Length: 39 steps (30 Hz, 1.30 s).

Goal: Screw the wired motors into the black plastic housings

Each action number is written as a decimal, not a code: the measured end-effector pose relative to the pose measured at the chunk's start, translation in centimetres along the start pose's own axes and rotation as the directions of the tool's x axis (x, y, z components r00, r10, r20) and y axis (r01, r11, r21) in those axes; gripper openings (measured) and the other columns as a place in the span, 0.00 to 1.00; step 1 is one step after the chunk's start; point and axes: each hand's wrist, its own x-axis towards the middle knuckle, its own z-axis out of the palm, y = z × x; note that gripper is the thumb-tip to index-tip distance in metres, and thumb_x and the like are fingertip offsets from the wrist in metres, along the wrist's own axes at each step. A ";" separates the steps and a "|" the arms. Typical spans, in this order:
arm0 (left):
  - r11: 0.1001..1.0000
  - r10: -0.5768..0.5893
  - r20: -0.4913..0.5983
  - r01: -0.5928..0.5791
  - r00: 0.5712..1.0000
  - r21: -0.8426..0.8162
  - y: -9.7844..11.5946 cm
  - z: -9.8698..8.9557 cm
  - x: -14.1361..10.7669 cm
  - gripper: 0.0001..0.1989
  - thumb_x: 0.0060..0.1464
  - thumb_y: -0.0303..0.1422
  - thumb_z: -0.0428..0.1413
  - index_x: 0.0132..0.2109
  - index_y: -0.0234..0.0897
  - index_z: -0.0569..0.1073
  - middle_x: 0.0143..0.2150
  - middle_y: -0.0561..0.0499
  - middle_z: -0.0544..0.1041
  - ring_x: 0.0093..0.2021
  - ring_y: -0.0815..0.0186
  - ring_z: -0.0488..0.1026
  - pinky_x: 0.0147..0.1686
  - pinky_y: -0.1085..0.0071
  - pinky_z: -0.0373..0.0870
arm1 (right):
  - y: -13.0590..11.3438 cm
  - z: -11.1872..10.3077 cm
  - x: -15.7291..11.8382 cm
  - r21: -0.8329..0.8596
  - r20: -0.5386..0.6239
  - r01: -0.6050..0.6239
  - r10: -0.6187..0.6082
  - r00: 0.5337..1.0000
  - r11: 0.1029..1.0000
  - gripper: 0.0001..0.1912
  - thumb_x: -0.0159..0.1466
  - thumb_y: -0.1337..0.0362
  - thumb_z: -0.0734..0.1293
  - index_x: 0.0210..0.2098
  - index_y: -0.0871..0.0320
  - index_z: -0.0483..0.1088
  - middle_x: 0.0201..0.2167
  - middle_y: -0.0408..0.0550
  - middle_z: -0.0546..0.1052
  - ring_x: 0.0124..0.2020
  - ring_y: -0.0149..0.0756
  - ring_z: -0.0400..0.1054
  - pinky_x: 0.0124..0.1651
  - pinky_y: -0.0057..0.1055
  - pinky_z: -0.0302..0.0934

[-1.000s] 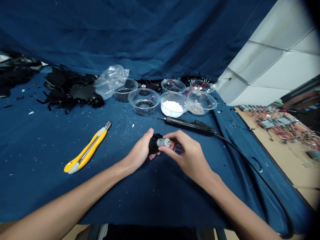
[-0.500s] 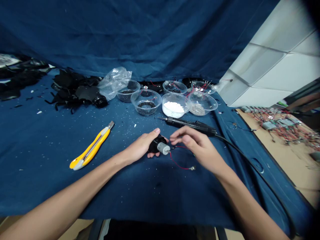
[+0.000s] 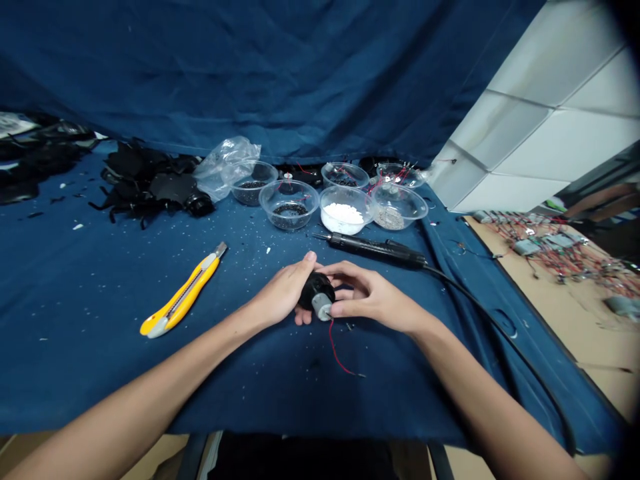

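Observation:
My left hand is wrapped around a round black plastic housing over the middle of the cloth. Out of it, towards me, sticks a small silver-grey motor. A red wire trails from the motor's end down over the cloth. My right hand closes on the same piece from the right, its thumb at the motor's end and its fingers against the housing; some fingertips are hidden. Just beyond my hands lies a black electric screwdriver with a cable.
A yellow utility knife lies on the left. Behind stand several clear bowls, one with white pieces, one with black screws. Black plastic parts and a clear bag are back left. Wired motors cover a board at right.
My right hand has moved left from beside the motor onto it. The motor has tipped further towards me, and the red wire's end has swung down and left.

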 end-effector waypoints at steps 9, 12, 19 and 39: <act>0.929 0.369 -0.066 -0.365 0.927 0.064 0.2 -0.2 -0.7 0.25 0.56 0.42 0.59 0.56 0.35 0.65 0.52 0.41 0.71 0.49 0.60 0.70 0.44 0.67 0.68 | 1.1 -1.5 0.5 0.006 -0.310 0.224 -0.211 0.927 0.975 0.23 0.53 0.63 0.75 0.48 0.54 0.68 0.47 0.47 0.73 0.48 0.32 0.68 0.53 0.32 0.63; 0.915 0.401 -0.074 -0.396 0.913 0.077 0.1 -0.1 -0.5 0.25 0.55 0.40 0.60 0.56 0.34 0.63 0.52 0.42 0.70 0.50 0.60 0.69 0.44 0.66 0.68 | 1.0 -1.2 0.5 0.007 -0.304 0.222 -0.209 0.930 0.975 0.24 0.53 0.63 0.75 0.47 0.53 0.68 0.47 0.47 0.73 0.49 0.34 0.68 0.54 0.34 0.64; 0.900 0.436 -0.149 -0.433 0.887 0.056 -0.1 0.1 -0.2 0.22 0.54 0.35 0.61 0.53 0.35 0.65 0.52 0.44 0.70 0.51 0.62 0.69 0.50 0.66 0.67 | 0.5 -0.1 0.6 0.029 -0.336 0.208 -0.186 0.923 0.978 0.24 0.52 0.62 0.76 0.46 0.54 0.68 0.47 0.47 0.74 0.49 0.35 0.69 0.56 0.36 0.63; 0.172 0.886 0.091 -0.506 0.454 0.845 0.3 -0.6 -0.9 0.17 0.57 0.27 0.58 0.51 0.35 0.63 0.44 0.44 0.70 0.50 0.58 0.66 0.49 0.58 0.67 | 0.9 0.6 0.0 0.096 -0.281 0.106 -0.075 0.957 0.990 0.17 0.57 0.58 0.72 0.43 0.57 0.71 0.39 0.47 0.76 0.42 0.34 0.71 0.50 0.34 0.65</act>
